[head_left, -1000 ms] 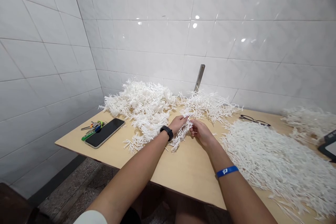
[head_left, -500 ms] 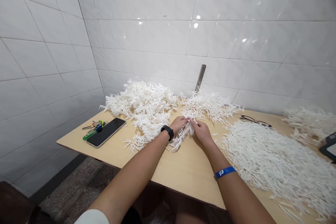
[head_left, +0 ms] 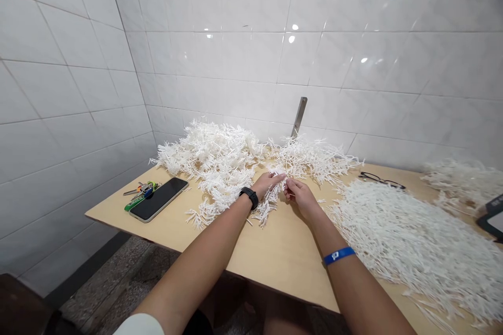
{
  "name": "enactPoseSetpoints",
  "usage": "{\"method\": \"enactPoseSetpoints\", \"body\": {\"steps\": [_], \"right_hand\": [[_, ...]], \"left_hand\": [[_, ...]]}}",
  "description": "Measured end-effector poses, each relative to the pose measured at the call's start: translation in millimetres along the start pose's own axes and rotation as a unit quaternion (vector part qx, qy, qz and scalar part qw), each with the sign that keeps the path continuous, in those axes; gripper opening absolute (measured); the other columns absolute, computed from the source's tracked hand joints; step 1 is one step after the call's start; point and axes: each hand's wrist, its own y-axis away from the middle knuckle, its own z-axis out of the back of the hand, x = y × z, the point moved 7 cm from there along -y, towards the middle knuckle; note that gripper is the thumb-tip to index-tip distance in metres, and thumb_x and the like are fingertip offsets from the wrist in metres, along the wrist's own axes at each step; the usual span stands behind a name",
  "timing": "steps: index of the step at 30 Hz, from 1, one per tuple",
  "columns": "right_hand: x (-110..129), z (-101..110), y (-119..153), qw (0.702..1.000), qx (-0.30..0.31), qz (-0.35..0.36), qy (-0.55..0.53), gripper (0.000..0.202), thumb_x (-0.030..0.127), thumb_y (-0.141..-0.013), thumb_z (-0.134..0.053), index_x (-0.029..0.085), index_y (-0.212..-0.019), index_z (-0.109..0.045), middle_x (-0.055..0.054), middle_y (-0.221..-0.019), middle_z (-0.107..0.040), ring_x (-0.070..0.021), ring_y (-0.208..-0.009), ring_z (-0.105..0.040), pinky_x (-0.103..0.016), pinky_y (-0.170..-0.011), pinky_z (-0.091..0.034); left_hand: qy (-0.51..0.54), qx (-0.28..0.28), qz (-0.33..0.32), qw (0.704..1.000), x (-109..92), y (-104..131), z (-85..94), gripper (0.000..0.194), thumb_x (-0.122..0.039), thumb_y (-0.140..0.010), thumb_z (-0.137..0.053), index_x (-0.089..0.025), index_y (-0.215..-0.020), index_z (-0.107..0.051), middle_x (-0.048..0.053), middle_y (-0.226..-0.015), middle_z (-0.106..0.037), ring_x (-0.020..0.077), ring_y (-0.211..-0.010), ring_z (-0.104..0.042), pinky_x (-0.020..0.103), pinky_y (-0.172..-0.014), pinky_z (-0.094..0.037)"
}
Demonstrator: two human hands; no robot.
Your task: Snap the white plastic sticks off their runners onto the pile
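Right hand, fingers bending inward, is drawing slightly away from the left hand; half a second ago the two were nearly meeting.

Nearest: blue printed wristband, circling the right forearm. Pale wood-toned bench, carrying all goods. Black wristwatch, circling the left wrist.

Bunch of thin white branching strands: hanging beneath the left hand at mid-bench. Left grip is closing on it; right grip is staying beside its edge, and whether its fingertips are parted or pinching a strand cannot be told.

To the left: black-screened phone, lying beside keys. To the right: broad layer of loose white strands; black-framed eyeglasses, resting behind it.

Farther: tall tangled white heap; smaller white heap; grey metal bar, standing tilted before white wall tiles.
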Motion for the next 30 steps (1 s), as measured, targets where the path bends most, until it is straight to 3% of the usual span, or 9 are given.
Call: {"method": "enactPoseSetpoints", "body": {"steps": [3,8,13,16,22,30], "right_hand": [[-3,-8,1,0.999,0.032,-0.012,-0.004,0.044,0.058,-0.066,-0.072,0.017,-0.063,-0.054,0.001,-0.056,-0.051,-0.0086,-0.048,-0.041,-0.024,-0.046,-0.032],[-4,-14,1,0.998,0.050,-0.008,0.032,0.044,0.055,-0.063,-0.074,0.016,-0.060,-0.053,0.003,-0.054,-0.049,-0.0075,-0.048,-0.040,-0.023,-0.047,-0.031],[-2,-2,0,1.000,-0.017,-0.014,-0.017,0.043,0.055,-0.064,-0.073,0.017,-0.063,-0.052,0.003,-0.055,-0.048,-0.0070,-0.046,-0.038,-0.022,-0.044,-0.027],[-4,-2,-1,1.000,-0.014,-0.020,-0.017,0.043,0.055,-0.064,-0.073,0.017,-0.063,-0.053,0.003,-0.055,-0.048,-0.0071,-0.046,-0.039,-0.023,-0.043,-0.026],[-7,-6,-3,1.000,0.004,-0.016,0.026,0.042,0.054,-0.061,-0.075,0.017,-0.059,-0.055,0.003,-0.051,-0.045,-0.0068,-0.045,-0.036,-0.023,-0.043,-0.025],[-3,-14,-1,0.999,0.045,-0.001,-0.001,0.035,0.045,-0.070,-0.071,0.017,-0.059,-0.053,0.005,-0.045,-0.041,-0.0069,-0.043,-0.033,-0.024,-0.044,-0.022]], "left_hand": [[0.008,0.014,-0.007,1.000,3,-2,-2.0,0.049,-0.062,-0.076,-0.056,-0.013,-0.070,-0.056,0.002,-0.059,-0.057,0.0141,-0.059,-0.052,0.028,-0.062,-0.041],[-0.026,-0.059,-0.012,0.998,2,-1,8.9,0.048,-0.058,-0.079,-0.055,-0.013,-0.090,-0.063,0.000,-0.056,-0.055,0.0146,-0.062,-0.053,0.028,-0.065,-0.041],[-0.001,0.003,-0.002,1.000,3,0,-2.6,0.051,-0.059,-0.071,-0.064,-0.009,-0.083,-0.066,0.003,-0.062,-0.060,0.0142,-0.064,-0.055,0.028,-0.068,-0.043],[0.037,0.024,-0.011,0.999,4,-1,-6.1,0.051,-0.056,-0.068,-0.069,-0.008,-0.085,-0.067,0.006,-0.070,-0.065,0.0171,-0.072,-0.059,0.030,-0.076,-0.044],[0.083,-0.075,-0.007,0.994,10,-5,6.7,0.035,-0.048,-0.075,-0.066,-0.013,-0.076,-0.061,0.001,-0.058,-0.059,0.0138,-0.059,-0.056,0.028,-0.066,-0.046],[0.191,-0.095,0.070,0.974,13,1,4.2,0.023,-0.033,-0.083,-0.061,-0.015,-0.072,-0.051,-0.002,-0.053,-0.053,0.0099,-0.047,-0.051,0.024,-0.055,-0.045]]}}
